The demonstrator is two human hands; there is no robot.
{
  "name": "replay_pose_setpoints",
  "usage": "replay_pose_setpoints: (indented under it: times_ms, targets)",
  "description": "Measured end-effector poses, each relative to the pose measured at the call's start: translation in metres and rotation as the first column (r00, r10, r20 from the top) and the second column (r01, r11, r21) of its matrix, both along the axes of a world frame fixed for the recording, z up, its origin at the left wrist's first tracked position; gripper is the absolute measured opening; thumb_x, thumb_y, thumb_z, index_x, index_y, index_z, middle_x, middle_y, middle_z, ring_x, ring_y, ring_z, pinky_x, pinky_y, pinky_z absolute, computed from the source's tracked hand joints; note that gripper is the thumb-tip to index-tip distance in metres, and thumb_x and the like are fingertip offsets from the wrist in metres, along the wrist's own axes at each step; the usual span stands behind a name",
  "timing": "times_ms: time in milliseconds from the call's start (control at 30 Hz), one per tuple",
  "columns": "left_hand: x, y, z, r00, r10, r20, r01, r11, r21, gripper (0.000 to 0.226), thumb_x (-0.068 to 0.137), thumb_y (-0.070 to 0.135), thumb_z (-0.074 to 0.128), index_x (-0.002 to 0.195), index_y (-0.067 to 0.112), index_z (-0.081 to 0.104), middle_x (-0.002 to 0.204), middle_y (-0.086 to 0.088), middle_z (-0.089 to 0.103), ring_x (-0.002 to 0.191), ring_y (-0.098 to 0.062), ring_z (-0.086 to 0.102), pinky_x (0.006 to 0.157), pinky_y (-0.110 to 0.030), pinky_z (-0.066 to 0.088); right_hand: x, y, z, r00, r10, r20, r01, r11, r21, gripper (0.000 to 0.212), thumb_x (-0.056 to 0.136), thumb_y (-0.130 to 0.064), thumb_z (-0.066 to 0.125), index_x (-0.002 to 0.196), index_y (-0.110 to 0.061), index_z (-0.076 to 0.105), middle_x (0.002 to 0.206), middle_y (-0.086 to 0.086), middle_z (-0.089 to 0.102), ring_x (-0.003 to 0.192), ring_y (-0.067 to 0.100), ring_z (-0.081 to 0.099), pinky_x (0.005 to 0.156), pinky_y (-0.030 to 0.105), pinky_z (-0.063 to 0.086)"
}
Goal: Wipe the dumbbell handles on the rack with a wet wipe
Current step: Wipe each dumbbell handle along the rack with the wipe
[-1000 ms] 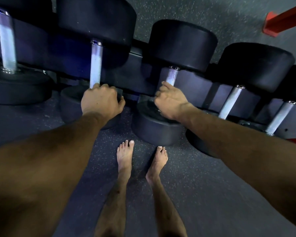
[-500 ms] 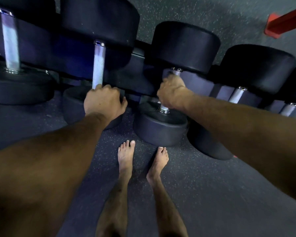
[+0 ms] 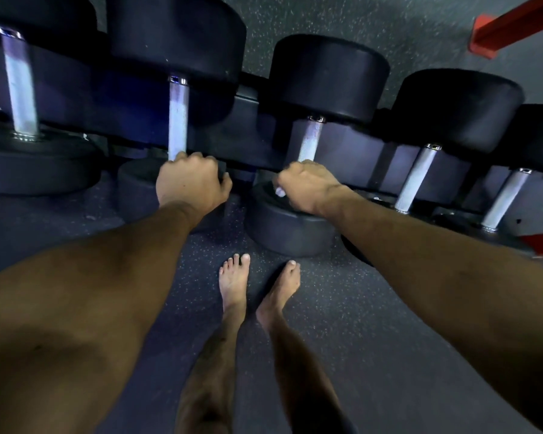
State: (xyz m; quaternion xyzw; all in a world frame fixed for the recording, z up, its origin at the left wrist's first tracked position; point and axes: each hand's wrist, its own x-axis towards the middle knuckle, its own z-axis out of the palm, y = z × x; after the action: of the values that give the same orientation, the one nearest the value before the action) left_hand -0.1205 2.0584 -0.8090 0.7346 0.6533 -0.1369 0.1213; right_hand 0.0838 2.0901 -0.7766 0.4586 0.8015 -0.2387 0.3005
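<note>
Black dumbbells with silver handles lie in a row on a dark rack (image 3: pixel 254 126). My left hand (image 3: pixel 190 183) grips the near end of the second dumbbell's handle (image 3: pixel 177 120). My right hand (image 3: pixel 308 186) is curled round the near end of the third dumbbell's handle (image 3: pixel 311 139), just above its front weight (image 3: pixel 286 227). A small bit of white wet wipe (image 3: pixel 279 192) pokes out below the fingers; the rest of it is hidden inside the hand.
More dumbbells lie to the left (image 3: pixel 19 86) and right (image 3: pixel 416 180), (image 3: pixel 503 198) on the same rack. My bare feet (image 3: pixel 232 277) stand on speckled rubber floor just before the front weights. A red bar (image 3: pixel 511 26) crosses the top right corner.
My right hand went up the third handle to its far end, then slid back down to the near end. My left hand stayed on the second handle.
</note>
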Motion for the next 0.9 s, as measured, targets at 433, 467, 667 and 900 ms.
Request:
replay_pose_setpoints:
  times_ms: [433,467,667,900]
  targets:
    - [-0.004,-0.036,0.037,0.994,0.078,0.075,-0.069,0.99,-0.122,0.038,0.092,0.034,0.051,0.122,0.014,0.062,0.117,-0.007,0.065,0.114,-0.029,0.057,0.106,-0.04,0.035,0.019,-0.034,0.029,0.233,-0.883,-0.407,0.831,0.398,-0.388,0.018,0.091,-0.022,0.067,0.108,-0.025,0.067,0.097,-0.001,0.069,0.089,0.016,0.064,0.081,0.029,0.053]
    - [-0.004,-0.039,0.043,0.991,0.091,0.098,-0.079,0.99,-0.116,0.037,0.091,0.033,0.052,0.121,0.014,0.063,0.117,-0.006,0.065,0.114,-0.028,0.057,0.106,-0.04,0.035,0.016,-0.035,0.032,0.223,-0.885,-0.409,0.826,0.394,-0.403,0.02,0.09,-0.02,0.068,0.109,-0.025,0.066,0.097,-0.002,0.069,0.089,0.015,0.064,0.08,0.027,0.053]
    - [-0.034,-0.04,0.074,0.956,0.228,0.183,-0.211,0.972,-0.107,0.033,0.092,0.028,0.053,0.119,0.015,0.065,0.115,-0.009,0.066,0.108,-0.031,0.058,0.095,-0.043,0.043,-0.018,-0.042,0.05,0.27,-0.847,-0.459,0.796,0.464,-0.388,0.017,0.092,-0.013,0.064,0.109,-0.016,0.066,0.088,-0.006,0.064,0.076,0.001,0.056,0.059,0.006,0.041]
    - [-0.103,-0.033,0.076,0.942,0.283,0.182,-0.267,0.958,-0.108,0.033,0.092,0.025,0.053,0.122,0.014,0.063,0.115,-0.011,0.066,0.106,-0.035,0.059,0.091,-0.044,0.045,-0.083,-0.032,0.045,0.208,-0.873,-0.44,0.825,0.398,-0.4,0.013,0.089,-0.018,0.067,0.099,-0.025,0.07,0.087,-0.004,0.07,0.08,0.015,0.064,0.07,0.029,0.053]
